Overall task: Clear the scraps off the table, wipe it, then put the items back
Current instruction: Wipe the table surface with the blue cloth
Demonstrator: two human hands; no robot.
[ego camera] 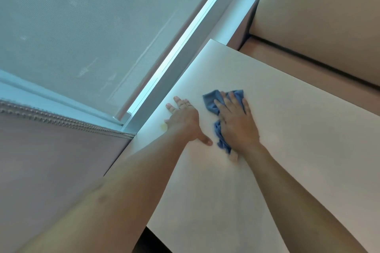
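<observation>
The blue cloth (211, 100) lies crumpled on the table (287, 150) near its window-side edge, with its long axis running away from the person. The right hand (236, 123) presses flat on it, fingers straight and spread. The left hand (185, 119) lies open and flat on the table just beside the cloth, thumb splayed. Both arms reach straight forward.
</observation>
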